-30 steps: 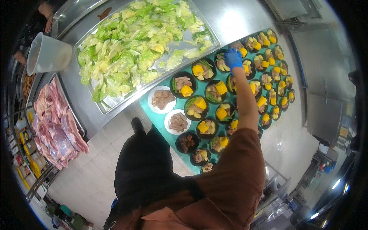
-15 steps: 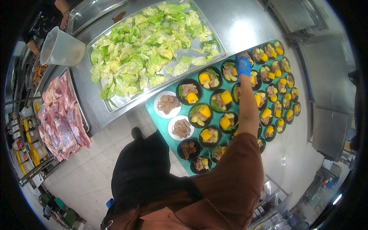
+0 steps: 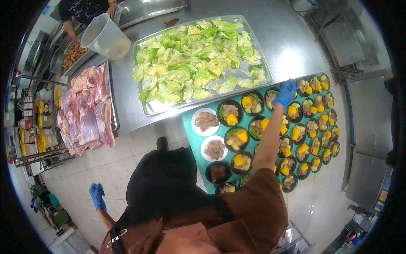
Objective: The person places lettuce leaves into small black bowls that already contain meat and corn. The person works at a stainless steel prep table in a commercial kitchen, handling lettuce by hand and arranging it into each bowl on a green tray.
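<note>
My right hand [image 3: 286, 92], in a blue glove, reaches out over the far row of dark bowls, beside the tray of cabbage. Its fingers are bunched together; the bowl beneath and anything held are hidden. Near it stand a dark bowl with pale meat [image 3: 270, 98] and a bowl with meat and yellow corn [image 3: 294, 111]. At the lower left, my left hand [image 3: 97, 196], also blue-gloved, hangs away from the table above the floor. Its fingers are loosely apart and hold nothing. Two white plates of pale meat strips [image 3: 206, 121] lie at the table's left end.
Many dark bowls of meat, corn and greens crowd the green table [image 3: 192, 139]. Behind are a steel counter, a sheet tray [image 3: 146, 108] of cut cabbage, a white plastic pitcher [image 3: 108, 40] and a tray of raw meat [image 3: 86, 110]. Another person [image 3: 86, 12] stands at the far left.
The view has shifted, so table and counter sit lower and farther right. My right hand stays over the far bowls, now covering one. My left hand has come into view at the lower left.
</note>
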Tool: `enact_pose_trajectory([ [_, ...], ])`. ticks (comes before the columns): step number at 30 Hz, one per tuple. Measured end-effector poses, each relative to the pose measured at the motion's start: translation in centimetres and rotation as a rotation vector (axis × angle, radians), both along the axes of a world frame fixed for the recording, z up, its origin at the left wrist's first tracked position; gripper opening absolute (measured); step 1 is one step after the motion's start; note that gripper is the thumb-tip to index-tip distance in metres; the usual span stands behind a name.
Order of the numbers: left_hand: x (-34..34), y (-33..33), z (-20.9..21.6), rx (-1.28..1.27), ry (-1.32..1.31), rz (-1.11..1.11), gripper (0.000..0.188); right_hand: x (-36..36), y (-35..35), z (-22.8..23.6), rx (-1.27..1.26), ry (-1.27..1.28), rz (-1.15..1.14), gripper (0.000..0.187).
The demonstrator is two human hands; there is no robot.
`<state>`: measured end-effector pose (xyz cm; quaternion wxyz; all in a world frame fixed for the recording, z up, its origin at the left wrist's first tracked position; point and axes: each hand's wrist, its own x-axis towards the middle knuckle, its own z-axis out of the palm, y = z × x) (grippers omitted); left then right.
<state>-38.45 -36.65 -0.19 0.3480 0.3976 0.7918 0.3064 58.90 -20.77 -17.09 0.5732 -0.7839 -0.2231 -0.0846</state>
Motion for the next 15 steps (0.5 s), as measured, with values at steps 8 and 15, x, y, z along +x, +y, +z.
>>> enact_pose_trajectory([
  [8,12.4,14.8,4.9,0.145,-0.055,-0.319,0.027,-12.6,10.5,1.9,-0.274,-0.161,0.447,0.03],
  [15,18.2,23.5,-0.3,0.119,-0.424,-0.556,0.021,-14.6,3.5,4.9,-0.327,0.041,0.356,0.027],
])
